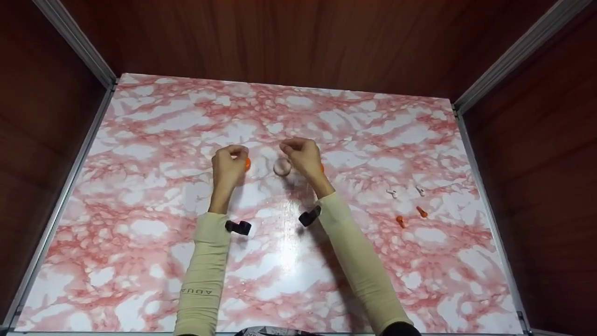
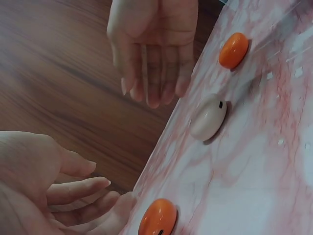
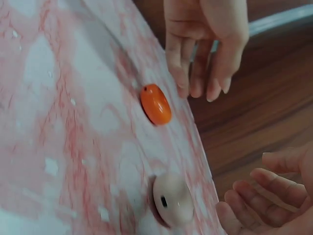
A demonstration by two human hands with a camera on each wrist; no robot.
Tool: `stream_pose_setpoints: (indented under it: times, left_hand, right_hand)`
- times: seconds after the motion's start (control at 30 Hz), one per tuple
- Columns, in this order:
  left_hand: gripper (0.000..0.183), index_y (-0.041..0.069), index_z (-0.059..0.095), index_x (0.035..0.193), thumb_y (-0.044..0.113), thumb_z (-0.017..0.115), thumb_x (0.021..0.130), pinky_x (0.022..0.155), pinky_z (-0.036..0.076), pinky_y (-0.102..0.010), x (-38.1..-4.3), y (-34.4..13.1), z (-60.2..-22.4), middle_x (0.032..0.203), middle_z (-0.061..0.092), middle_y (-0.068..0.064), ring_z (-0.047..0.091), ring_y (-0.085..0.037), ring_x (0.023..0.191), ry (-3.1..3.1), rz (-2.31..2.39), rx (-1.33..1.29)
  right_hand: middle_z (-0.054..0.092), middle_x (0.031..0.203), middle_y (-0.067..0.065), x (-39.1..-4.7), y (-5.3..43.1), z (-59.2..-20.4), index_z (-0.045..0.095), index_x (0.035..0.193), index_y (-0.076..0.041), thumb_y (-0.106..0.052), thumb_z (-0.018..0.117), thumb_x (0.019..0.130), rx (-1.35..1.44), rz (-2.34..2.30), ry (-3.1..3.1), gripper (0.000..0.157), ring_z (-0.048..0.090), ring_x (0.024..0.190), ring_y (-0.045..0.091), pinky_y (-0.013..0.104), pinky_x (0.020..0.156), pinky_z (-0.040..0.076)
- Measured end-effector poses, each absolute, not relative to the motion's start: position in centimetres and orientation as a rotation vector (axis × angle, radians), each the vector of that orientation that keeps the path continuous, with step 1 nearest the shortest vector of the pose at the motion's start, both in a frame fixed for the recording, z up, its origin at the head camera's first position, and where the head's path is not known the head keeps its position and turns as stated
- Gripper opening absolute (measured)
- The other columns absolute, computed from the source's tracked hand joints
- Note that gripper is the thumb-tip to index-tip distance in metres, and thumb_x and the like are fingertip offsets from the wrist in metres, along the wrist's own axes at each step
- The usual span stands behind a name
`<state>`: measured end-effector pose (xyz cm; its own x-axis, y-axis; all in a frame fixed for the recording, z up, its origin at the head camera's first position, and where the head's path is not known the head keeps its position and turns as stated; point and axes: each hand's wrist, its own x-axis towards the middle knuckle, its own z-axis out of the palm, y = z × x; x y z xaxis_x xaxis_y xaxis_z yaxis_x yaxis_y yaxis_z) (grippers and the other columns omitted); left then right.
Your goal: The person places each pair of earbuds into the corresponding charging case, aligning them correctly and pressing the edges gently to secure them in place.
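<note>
Three small rounded earbud cases sit on the table between and beside the hands. The beige case is in the middle, its small black port showing in both wrist views. One orange case lies by my left hand, partly covered by it in the head view. Another orange case lies by my right hand, which mostly hides it from above. Both hands hover over the cases with loosely bent fingers and hold nothing. In the right wrist view, the right hand is beside the beige case.
To the right lie two white earbuds and two orange earbuds. The pink-and-white marbled table has brown wood panels behind it and on both sides, with metal rails at the corners.
</note>
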<state>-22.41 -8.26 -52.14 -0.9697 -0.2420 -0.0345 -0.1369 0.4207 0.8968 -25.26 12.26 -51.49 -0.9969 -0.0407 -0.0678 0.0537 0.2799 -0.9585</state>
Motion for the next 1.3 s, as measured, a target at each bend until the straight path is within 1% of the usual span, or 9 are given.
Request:
stream_pose_setpoints:
  times: [0.1, 0.27, 0.37, 0.47, 0.57, 0.7, 0.93, 1.13, 1.3]
  left_hand:
    - [0.027, 0.003, 0.080, 0.114, 0.022, 0.065, 0.102, 0.082, 0.061, -0.035, -22.5, -7.8, -52.2, 0.107, 0.080, -0.018, 0.076, -0.030, 0.096, -2.593, -1.640, 0.310]
    - [0.030, 0.001, 0.080, 0.115, 0.023, 0.063, 0.103, 0.062, 0.057, -0.019, -22.5, -7.0, -52.5, 0.104, 0.081, -0.020, 0.080, -0.029, 0.086, -2.654, -1.718, 0.269]
    - [0.030, 0.001, 0.080, 0.113, 0.024, 0.063, 0.103, 0.058, 0.055, -0.016, -22.5, -6.5, -52.9, 0.101, 0.081, -0.019, 0.079, -0.026, 0.082, -2.687, -1.740, 0.249]
    - [0.030, 0.001, 0.081, 0.109, 0.025, 0.064, 0.103, 0.057, 0.054, -0.016, -22.6, -5.9, -53.4, 0.096, 0.081, -0.019, 0.077, -0.020, 0.075, -2.714, -1.744, 0.231]
    - [0.028, 0.000, 0.082, 0.107, 0.022, 0.065, 0.102, 0.058, 0.054, -0.017, -22.8, -5.4, -54.0, 0.093, 0.081, -0.019, 0.074, -0.015, 0.069, -2.717, -1.763, 0.230]
    - [0.026, -0.002, 0.081, 0.108, 0.017, 0.065, 0.100, 0.062, 0.060, -0.019, -22.9, -4.8, -54.5, 0.094, 0.080, -0.022, 0.077, -0.020, 0.071, -2.663, -1.879, 0.268]
    - [0.027, -0.006, 0.075, 0.117, 0.010, 0.061, 0.100, 0.077, 0.069, -0.031, -23.1, -4.2, -54.8, 0.103, 0.076, -0.024, 0.078, -0.020, 0.079, -2.596, -2.134, 0.383]
    - [0.025, -0.003, 0.079, 0.109, 0.015, 0.065, 0.100, 0.063, 0.062, -0.018, -23.2, -3.9, -55.0, 0.095, 0.080, -0.020, 0.077, -0.016, 0.075, -2.681, -2.028, 0.356]
    - [0.023, -0.003, 0.082, 0.097, 0.016, 0.068, 0.097, 0.055, 0.053, -0.013, -23.2, -3.5, -55.1, 0.084, 0.080, -0.015, 0.069, -0.006, 0.062, -2.706, -1.931, 0.298]
  right_hand:
    - [0.079, 0.112, 0.015, -25.0, 13.1, -51.5, 0.080, 0.115, -0.002, -0.018, 0.073, 0.100, 0.060, -1.826, 2.429, 0.023, 0.074, 0.103, 0.042, 0.036, 0.078, 0.066]
    - [0.079, 0.116, 0.017, -24.5, 13.9, -51.8, 0.080, 0.114, -0.002, -0.018, 0.073, 0.099, 0.103, -1.771, 2.453, 0.023, 0.075, 0.099, 0.040, 0.022, 0.071, 0.061]
    - [0.079, 0.114, 0.019, -24.3, 14.1, -52.1, 0.079, 0.116, 0.000, -0.017, 0.072, 0.099, 0.115, -1.750, 2.471, 0.025, 0.076, 0.100, 0.039, 0.021, 0.070, 0.061]
    - [0.079, 0.111, 0.022, -24.2, 14.2, -52.4, 0.077, 0.119, 0.003, -0.015, 0.071, 0.099, 0.120, -1.742, 2.478, 0.028, 0.077, 0.095, 0.039, 0.026, 0.070, 0.064]
    - [0.079, 0.108, 0.023, -24.2, 14.3, -52.7, 0.076, 0.119, 0.006, -0.012, 0.070, 0.097, 0.137, -1.729, 2.494, 0.028, 0.078, 0.088, 0.030, 0.025, 0.071, 0.064]
    - [0.080, 0.106, 0.022, -24.2, 14.3, -52.8, 0.076, 0.118, 0.006, -0.009, 0.071, 0.095, 0.164, -1.700, 2.515, 0.028, 0.077, 0.083, 0.019, 0.021, 0.071, 0.064]
    - [0.081, 0.106, 0.018, -24.1, 14.0, -53.3, 0.079, 0.114, 0.001, -0.015, 0.075, 0.095, 0.225, -1.551, 2.591, 0.025, 0.080, 0.091, 0.026, 0.026, 0.077, 0.066]
    - [0.081, 0.104, 0.018, -24.1, 13.4, -53.6, 0.081, 0.108, 0.002, -0.012, 0.075, 0.094, 0.220, -1.516, 2.627, 0.021, 0.079, 0.094, 0.028, 0.032, 0.081, 0.067]
    - [0.082, 0.103, 0.015, -23.9, 13.1, -54.0, 0.082, 0.109, -0.001, -0.014, 0.077, 0.092, 0.173, -1.418, 2.705, 0.021, 0.079, 0.093, 0.026, 0.037, 0.084, 0.067]
